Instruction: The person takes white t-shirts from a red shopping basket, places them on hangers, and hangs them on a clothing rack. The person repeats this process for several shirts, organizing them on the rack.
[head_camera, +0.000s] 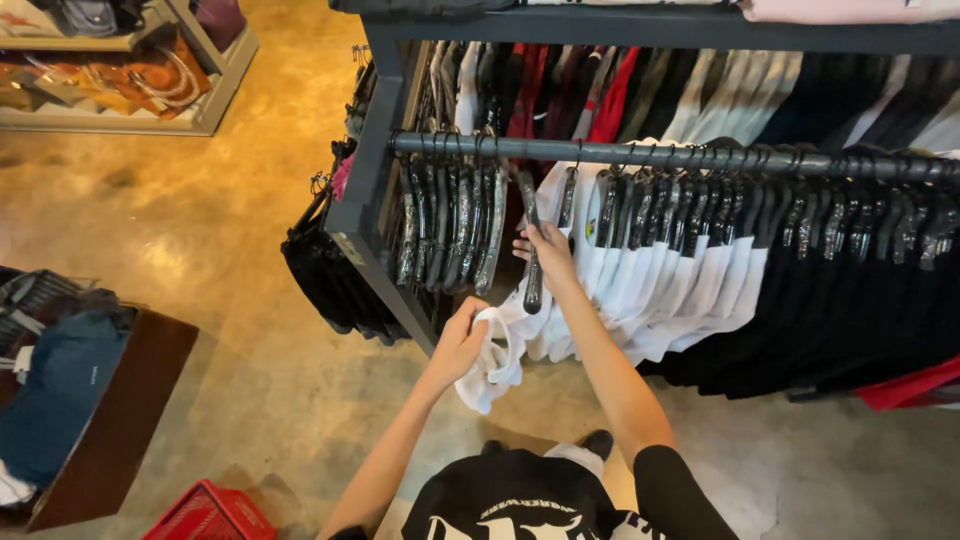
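A: The left hand (462, 345) is clenched on a bunched white shirt (492, 362) just below the rail (660, 156); the right hand (545, 250) grasps a black hanger (533, 262) lifted toward that rail.

B: How far along is it?

A: The shirt seems not yet hung; a row of white shirts (655, 290) already hangs beside it; labels too small to tell; a red basket (210, 515) sits on the floor.

White shirt (492, 362), black hanger (533, 270), dark grey rail (680, 157), red basket (210, 515), mottled tan floor (230, 260)
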